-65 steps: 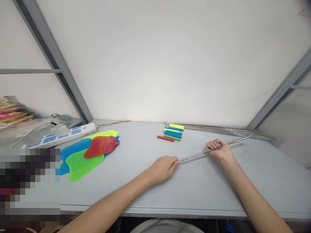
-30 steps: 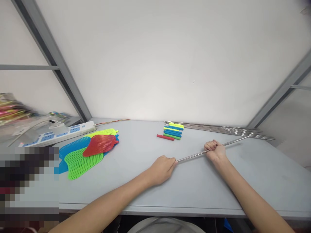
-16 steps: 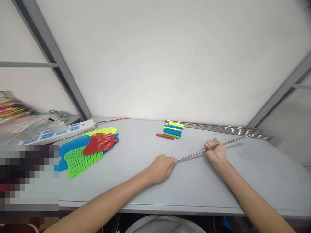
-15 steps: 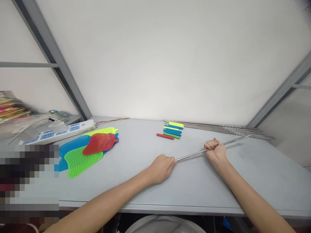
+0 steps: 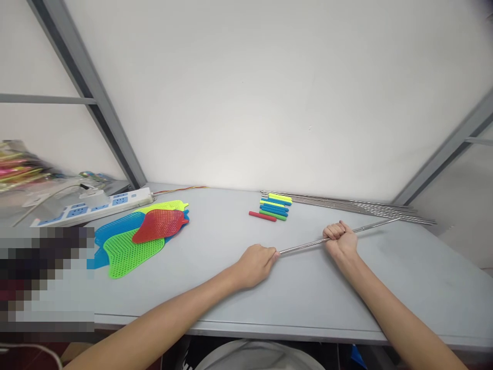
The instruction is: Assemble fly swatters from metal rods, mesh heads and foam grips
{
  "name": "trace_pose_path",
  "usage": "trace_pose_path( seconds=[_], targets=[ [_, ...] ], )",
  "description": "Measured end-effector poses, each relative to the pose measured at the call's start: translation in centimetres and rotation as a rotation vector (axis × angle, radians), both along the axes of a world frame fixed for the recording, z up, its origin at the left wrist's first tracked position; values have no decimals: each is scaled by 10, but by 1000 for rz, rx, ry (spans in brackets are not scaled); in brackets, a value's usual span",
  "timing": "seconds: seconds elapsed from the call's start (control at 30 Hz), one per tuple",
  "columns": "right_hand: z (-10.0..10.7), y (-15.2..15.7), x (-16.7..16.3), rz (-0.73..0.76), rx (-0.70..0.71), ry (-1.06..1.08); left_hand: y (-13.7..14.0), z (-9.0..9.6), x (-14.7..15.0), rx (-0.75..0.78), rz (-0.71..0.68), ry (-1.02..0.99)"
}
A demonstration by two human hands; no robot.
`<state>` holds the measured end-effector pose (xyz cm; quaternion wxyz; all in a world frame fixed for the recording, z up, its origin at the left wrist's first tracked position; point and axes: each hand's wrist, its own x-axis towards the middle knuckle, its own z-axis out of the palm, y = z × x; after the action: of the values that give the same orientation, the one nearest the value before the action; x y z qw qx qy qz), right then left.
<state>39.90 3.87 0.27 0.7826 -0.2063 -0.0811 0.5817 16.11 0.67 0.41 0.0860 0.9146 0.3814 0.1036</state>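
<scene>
A pale off-white wall [image 5: 246,92] is filling the upper half of the frame, bearing a small mark right of centre. Soft light is brightening its lower middle, while the upper right corner is looking dimmer. A grey metal post [image 5: 100,100] is slanting down from the upper left, a thin crossbar [image 5: 42,98] meeting it; another post [image 5: 447,155] is leaning in from the right edge. A light grey tabletop [image 5: 308,293] is stretching across the lower half.

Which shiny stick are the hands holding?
The metal rod slanting over the table, gripped by the left hand and right hand; the other rods lie together near the wall.
</scene>
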Motion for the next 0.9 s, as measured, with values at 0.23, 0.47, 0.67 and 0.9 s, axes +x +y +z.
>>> trace_pose_path(
  seconds=[0.23, 0.47, 0.67, 0.9],
  targets=[
    [0, -2, -6, 1, 8, 13, 1, 2, 0, -8, 1, 2],
    [0, -5, -16, 13, 2, -82, -2, 5, 2, -25, 3, -1],
    [6, -7, -14, 29, -38, -63, -1, 5, 2, 35, -25, 8],
    [12, -8, -10, 69, -21, -37, 1, 5, 0, 63, -65, 16]
  ],
)
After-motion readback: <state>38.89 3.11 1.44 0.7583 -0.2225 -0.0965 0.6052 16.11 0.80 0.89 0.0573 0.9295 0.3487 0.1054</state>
